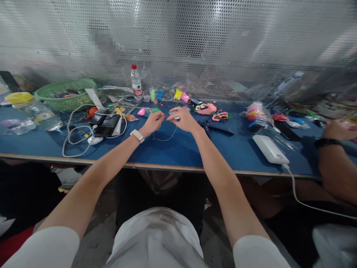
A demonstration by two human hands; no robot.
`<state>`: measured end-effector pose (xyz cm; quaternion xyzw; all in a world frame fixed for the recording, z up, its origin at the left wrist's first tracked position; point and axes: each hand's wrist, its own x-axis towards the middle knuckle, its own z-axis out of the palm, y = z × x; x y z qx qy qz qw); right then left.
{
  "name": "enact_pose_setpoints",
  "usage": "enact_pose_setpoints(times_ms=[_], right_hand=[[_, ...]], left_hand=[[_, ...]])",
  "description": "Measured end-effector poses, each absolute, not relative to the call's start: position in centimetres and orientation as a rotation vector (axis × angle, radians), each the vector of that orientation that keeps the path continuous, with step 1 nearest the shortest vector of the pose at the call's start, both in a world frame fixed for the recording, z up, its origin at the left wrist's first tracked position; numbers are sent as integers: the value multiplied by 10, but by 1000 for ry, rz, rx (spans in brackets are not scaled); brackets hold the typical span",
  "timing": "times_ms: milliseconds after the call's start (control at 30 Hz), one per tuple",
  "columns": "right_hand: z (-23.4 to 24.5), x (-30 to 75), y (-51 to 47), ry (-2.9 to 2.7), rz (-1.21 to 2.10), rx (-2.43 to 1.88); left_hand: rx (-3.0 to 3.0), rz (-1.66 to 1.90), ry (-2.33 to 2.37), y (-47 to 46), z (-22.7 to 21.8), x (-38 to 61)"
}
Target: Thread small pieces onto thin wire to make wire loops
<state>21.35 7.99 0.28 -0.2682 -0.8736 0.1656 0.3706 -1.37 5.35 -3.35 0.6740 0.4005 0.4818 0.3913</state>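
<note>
Both my arms reach out over the blue table. My left hand, with a white watch on its wrist, is closed in a pinch on one end of a thin white string. My right hand is closed too, pinching the string or a small piece close to the left fingertips; I cannot make out which. The string hangs in a loop down onto the table between the hands. Small bright clay pieces, pink and green, lie just beyond my hands.
A green basket stands far left, a water bottle behind my hands, black devices with white cables left. Pink clay figures and a black tool lie right. A white power bank sits near another person's arm.
</note>
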Motion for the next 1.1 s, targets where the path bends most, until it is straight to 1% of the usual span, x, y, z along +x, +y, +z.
enact_pose_setpoints(times_ms=[233,367,467,767,967,1100], right_hand=[[4,207,79,-1836,664,-725],[-4,203,83,-1867,967,-766],[-6,203,81,-1857,1087,-736],[-6,191,70,-1857,1009,-725],[-13,181,74,-1734,1169,-744],[-14,179,77,-1666,1213,-707]], left_hand=[[1813,1296,1001,49,-28,-13],[1851,1327,1010,50,-27,-13],[1830,1325,1001,49,-27,-11],[1522,1245,883,42,-23,-5],[1493,1273,861,44,-22,-7],[1459,1251,863,43,-19,-11]])
